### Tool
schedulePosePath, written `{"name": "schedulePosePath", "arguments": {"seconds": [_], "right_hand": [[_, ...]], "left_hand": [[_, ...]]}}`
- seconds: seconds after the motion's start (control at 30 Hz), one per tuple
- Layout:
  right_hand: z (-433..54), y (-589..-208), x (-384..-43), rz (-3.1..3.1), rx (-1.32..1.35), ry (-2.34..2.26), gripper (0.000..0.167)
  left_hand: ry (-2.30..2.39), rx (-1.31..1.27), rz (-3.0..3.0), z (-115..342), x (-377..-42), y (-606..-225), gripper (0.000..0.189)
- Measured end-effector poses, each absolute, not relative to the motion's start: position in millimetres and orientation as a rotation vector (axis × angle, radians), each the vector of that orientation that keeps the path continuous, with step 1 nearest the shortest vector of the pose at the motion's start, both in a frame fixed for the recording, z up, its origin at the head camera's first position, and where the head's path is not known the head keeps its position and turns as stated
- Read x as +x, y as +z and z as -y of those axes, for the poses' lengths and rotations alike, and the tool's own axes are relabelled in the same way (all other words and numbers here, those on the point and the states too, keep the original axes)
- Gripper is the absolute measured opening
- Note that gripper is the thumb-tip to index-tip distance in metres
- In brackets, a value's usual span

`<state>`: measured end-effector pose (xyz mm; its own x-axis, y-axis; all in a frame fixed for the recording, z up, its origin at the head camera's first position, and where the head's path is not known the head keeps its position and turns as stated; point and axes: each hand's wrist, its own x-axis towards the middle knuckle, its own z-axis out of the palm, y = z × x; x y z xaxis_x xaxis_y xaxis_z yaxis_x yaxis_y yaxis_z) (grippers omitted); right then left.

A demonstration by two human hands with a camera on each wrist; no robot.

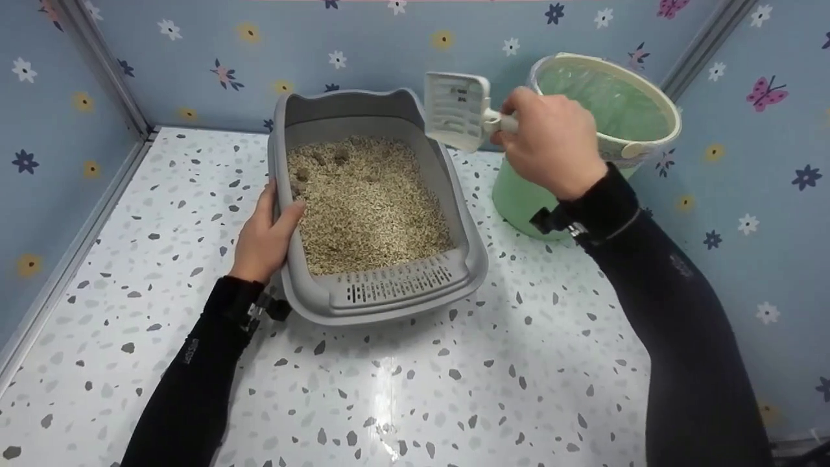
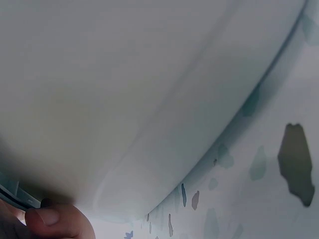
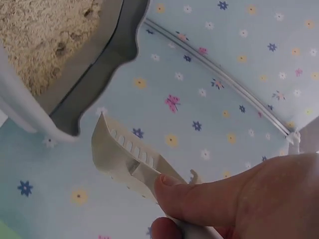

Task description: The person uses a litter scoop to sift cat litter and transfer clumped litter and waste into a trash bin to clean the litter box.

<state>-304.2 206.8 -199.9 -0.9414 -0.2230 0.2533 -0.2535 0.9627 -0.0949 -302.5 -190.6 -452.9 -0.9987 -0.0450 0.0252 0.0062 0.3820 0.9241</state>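
Observation:
A grey litter box [image 1: 389, 312] stands on the floor, filled with tan pellet litter [image 1: 369, 214]. Several darker clumps [image 1: 340, 155] lie at its far left. My left hand [image 1: 262, 237] grips the left rim, thumb over the inside; in the left wrist view the box's outer wall [image 2: 124, 99] fills most of the picture. With my right hand [image 1: 554, 143] I hold a pale litter scoop [image 1: 454, 110] by its handle, raised between box and bin. The right wrist view shows the slotted scoop [image 3: 112, 154] beside the box's far corner; whether anything lies in it I cannot tell.
A green bin [image 1: 528, 204] with a cream rim and a clear liner stands right of the box, partly behind my right hand. Blue flowered wall panels [image 1: 363, 45] close in the back and both sides. The floor [image 1: 519, 389] is white with grey speckles.

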Motion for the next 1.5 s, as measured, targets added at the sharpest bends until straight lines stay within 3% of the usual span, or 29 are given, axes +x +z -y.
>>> {"name": "schedulePosePath", "arguments": {"seconds": [0.33,0.67,0.9,1.13,1.5], "right_hand": [[-145.2,-248.9,-352.7,2.93,0.548,-0.231,0.017],[-86.8,-278.7,-391.9,2.727,0.754,-1.282,0.033],[-68.0,-285.1,-423.9,2.7,0.737,-1.616,0.028],[-69.6,-307.3,-460.2,2.734,0.792,-1.626,0.029],[-88.7,-308.3,-485.7,2.824,0.858,-1.09,0.039]], "left_hand": [[-1.698,0.053,2.588,190.6,-302.2,-452.9,0.093],[-1.679,0.029,2.573,189.1,-302.3,-451.8,0.094],[-1.671,0.016,2.577,189.3,-301.4,-453.2,0.094],[-1.68,0.057,2.585,190.5,-299.8,-455.6,0.094],[-1.676,0.074,2.575,187.5,-300.0,-454.6,0.095]]}}
